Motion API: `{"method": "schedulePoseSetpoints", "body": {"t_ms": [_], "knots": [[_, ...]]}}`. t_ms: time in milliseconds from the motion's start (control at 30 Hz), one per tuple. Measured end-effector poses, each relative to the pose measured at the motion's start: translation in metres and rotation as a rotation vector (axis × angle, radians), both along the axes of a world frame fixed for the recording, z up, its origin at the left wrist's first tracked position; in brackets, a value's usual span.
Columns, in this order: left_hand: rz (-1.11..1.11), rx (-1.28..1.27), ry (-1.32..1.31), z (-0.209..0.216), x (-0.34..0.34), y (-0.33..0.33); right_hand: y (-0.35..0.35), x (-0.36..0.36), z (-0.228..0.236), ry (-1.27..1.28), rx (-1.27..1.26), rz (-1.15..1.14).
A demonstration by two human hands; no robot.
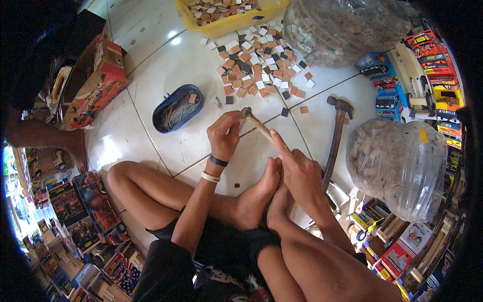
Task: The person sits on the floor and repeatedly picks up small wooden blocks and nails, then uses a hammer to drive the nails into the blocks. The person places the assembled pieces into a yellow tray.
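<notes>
Sitting cross-legged on the white tile floor [166, 65]; right hand [298, 168] wrapped round the handle of a small hammer [257, 123], its head just by the left hand [225, 133], which is pinched shut on smth tiny, can't tell what; 2nd hammer [336, 136] lies to the right; pile of small square tiles [261, 60] ahead, blue oval tub [178, 107] to the left, yellow bin [231, 20] behind the tiles.

Sitting cross-legged on white floor tiles [166, 65], left hand [225, 135] pinches something tiny under the head of a small hammer [256, 123] gripped by the right hand [297, 168]. Bigger hammer [336, 136] lies just beside, scattered wooden squares [261, 60] and a blue oval tray [177, 107] beyond.
</notes>
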State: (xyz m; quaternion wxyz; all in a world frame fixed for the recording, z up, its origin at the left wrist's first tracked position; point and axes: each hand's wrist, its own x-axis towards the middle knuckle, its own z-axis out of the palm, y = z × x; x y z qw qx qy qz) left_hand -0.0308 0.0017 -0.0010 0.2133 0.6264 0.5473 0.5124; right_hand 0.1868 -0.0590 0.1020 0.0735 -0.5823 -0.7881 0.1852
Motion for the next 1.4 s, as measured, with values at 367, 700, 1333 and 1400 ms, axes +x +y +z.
{"method": "schedulePoseSetpoints", "body": {"t_ms": [367, 700, 1333, 1400], "knots": [[-0.022, -0.018, 0.011, -0.009, -0.003, -0.001, -0.006, 0.001, -0.012, 0.16, 0.052, -0.036], [-0.072, -0.087, -0.007, -0.008, -0.006, -0.002, -0.017, -0.002, -0.018, 0.247, 0.26, -0.002], [0.19, 0.358, -0.338, 0.155, -0.026, 0.237, -0.043, 0.036, -0.015, 0.243, -0.411, -0.238], [0.404, 0.263, -0.241, 0.128, -0.048, 0.253, -0.034, 0.038, -0.007, 0.083, -0.477, -0.196]]}}
